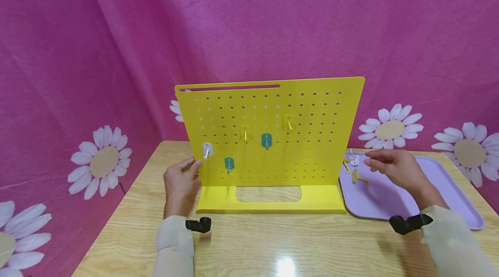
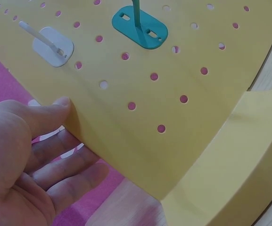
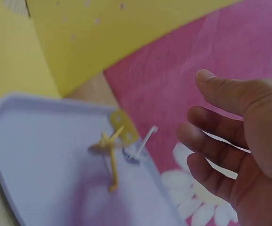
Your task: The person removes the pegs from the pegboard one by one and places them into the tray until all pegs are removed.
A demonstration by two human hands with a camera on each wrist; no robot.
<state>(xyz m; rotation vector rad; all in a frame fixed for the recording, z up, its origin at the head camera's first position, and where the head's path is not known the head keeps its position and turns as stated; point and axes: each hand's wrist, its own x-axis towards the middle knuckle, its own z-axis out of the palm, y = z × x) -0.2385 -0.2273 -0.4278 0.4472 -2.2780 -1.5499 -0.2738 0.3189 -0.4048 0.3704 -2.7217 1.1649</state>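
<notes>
A yellow pegboard (image 1: 304,155) stands upright on its base. My left hand (image 1: 180,181) grips its lower left edge, the thumb (image 2: 55,112) on the front face and the fingers behind. Close above that thumb a white hook (image 2: 53,47) is mounted on the board, with a teal hook (image 2: 140,28) to its right. My right hand (image 1: 397,171) hovers over the lilac tray (image 1: 390,199), fingers apart and holding nothing. Near its fingertips a white hook (image 1: 354,160) and two yellow hooks, one lying nearer the front (image 3: 108,150), are in the tray.
Another teal hook (image 1: 267,140) and two yellow hooks, one upper right (image 1: 288,123), are mounted on the board. All stands on a wooden table (image 1: 249,242). A pink flowered cloth (image 1: 273,21) hangs behind the board.
</notes>
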